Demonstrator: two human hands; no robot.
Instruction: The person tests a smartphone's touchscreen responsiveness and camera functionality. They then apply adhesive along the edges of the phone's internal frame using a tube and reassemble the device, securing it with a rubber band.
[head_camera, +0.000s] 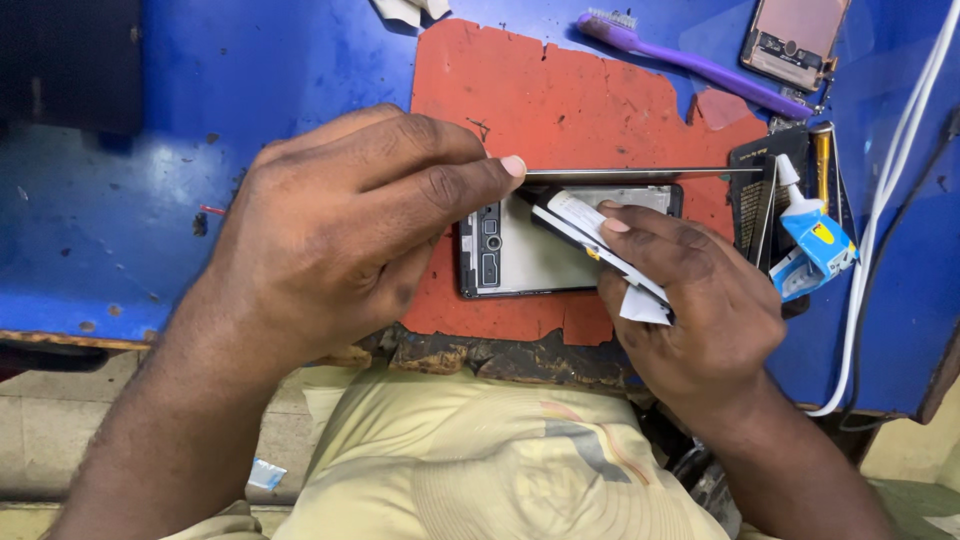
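An opened phone body with its back off lies on a red mat at the near edge of the bench. My left hand rests over its left end, the forefinger pressed on a thin dark panel standing on edge along the phone's far side. My right hand holds a flat black-and-white strip pinched between thumb and fingers, its tip laid across the phone's middle. A white scrap sticks out under this hand.
A blue bench carries a purple toothbrush, another opened device at the far right, a small blue-and-white glue tube, a dark flat part and white cables. The worn bench edge runs just above my lap.
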